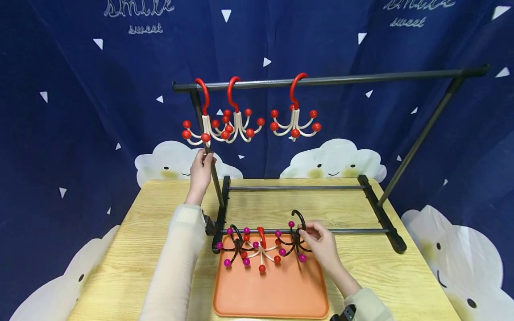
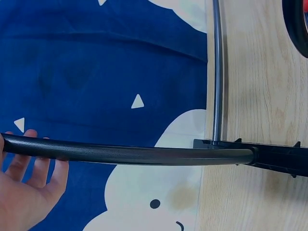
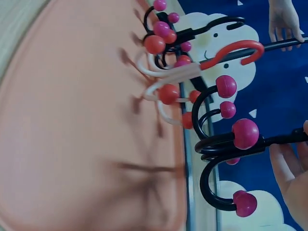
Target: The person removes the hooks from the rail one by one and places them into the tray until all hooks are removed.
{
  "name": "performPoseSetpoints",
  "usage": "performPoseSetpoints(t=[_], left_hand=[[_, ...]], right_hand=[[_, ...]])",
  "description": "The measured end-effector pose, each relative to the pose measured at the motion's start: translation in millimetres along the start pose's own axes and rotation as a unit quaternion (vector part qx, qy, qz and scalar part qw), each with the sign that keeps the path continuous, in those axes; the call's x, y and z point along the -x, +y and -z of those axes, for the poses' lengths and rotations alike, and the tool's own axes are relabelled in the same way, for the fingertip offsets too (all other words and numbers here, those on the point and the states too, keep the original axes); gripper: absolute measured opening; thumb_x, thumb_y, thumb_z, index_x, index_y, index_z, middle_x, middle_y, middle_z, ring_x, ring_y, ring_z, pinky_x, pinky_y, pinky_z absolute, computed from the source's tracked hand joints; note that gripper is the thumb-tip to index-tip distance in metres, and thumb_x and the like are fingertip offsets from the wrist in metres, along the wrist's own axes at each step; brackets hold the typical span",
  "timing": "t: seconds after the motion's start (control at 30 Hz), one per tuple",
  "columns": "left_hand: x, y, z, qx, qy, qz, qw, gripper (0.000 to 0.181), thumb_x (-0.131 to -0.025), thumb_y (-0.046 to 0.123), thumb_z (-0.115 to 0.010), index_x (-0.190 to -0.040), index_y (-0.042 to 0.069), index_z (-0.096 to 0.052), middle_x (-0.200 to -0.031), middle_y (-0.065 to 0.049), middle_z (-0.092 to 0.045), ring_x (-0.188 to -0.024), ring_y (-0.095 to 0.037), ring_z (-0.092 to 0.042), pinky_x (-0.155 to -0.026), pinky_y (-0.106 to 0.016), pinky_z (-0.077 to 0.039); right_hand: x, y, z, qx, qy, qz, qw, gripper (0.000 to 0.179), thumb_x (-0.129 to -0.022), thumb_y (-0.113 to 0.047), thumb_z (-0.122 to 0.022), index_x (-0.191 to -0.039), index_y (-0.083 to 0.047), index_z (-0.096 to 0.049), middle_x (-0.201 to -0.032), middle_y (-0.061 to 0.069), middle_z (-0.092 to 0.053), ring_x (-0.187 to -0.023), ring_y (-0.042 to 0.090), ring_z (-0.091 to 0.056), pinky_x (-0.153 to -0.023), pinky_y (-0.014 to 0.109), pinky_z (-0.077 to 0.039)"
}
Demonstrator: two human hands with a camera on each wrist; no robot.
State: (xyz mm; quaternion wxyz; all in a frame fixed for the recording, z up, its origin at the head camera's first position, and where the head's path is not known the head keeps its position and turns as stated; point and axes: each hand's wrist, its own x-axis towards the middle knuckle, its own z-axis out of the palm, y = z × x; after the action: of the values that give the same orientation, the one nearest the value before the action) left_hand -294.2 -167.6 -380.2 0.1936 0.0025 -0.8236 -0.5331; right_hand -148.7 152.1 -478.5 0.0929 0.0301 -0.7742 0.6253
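My left hand [image 1: 201,171] grips the left upright [image 2: 144,154] of a black garment rack, fingers curled behind the pole. In my right hand [image 1: 322,245] a black multi-arm hook hanger with magenta ball tips [image 3: 245,134] is pinched by its stem, hook pointing up, over the tray's back right corner. Beside it, at the back of the orange tray [image 1: 273,294], are a white hanger with a red hook and red balls [image 1: 262,240] and another black hanger with magenta balls [image 1: 238,244].
Three white hangers with red hooks and balls hang from the rack's top bar [image 1: 361,79]: a left one [image 1: 205,125], one close to it [image 1: 238,120] and one further right [image 1: 296,116]. The rack's base rail [image 1: 349,231] crosses the wooden table [image 1: 401,285] behind the tray.
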Motion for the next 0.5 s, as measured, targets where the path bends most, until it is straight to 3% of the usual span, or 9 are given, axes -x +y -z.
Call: performPoseSetpoints(t=[0.33, 0.5], left_hand=[[0.7, 0.0, -0.9, 0.009, 0.003, 0.002, 1.0000, 0.032, -0.096, 0.034, -0.042, -0.113, 0.009, -0.052, -0.099, -0.015, -0.062, -0.096, -0.029, -0.058, -0.080, -0.039, -0.041], [0.3, -0.6, -0.5, 0.002, 0.002, 0.001, 1.0000, 0.031, -0.096, 0.033, -0.042, -0.113, 0.010, -0.052, -0.098, -0.015, -0.062, -0.095, -0.028, -0.058, -0.081, -0.040, -0.041]], right_hand=[[10.4, 21.9, -11.6, -0.040, -0.015, -0.016, 0.9989, 0.017, -0.080, 0.005, -0.063, -0.096, 0.008, -0.061, -0.100, 0.021, -0.058, -0.088, 0.017, -0.064, -0.073, 0.020, -0.050], [18.1, 26.9, -14.9, -0.059, -0.004, -0.014, 0.9982, 0.016, -0.079, 0.010, -0.061, -0.095, 0.012, -0.059, -0.099, 0.025, -0.057, -0.088, 0.016, -0.064, -0.074, 0.021, -0.050]])
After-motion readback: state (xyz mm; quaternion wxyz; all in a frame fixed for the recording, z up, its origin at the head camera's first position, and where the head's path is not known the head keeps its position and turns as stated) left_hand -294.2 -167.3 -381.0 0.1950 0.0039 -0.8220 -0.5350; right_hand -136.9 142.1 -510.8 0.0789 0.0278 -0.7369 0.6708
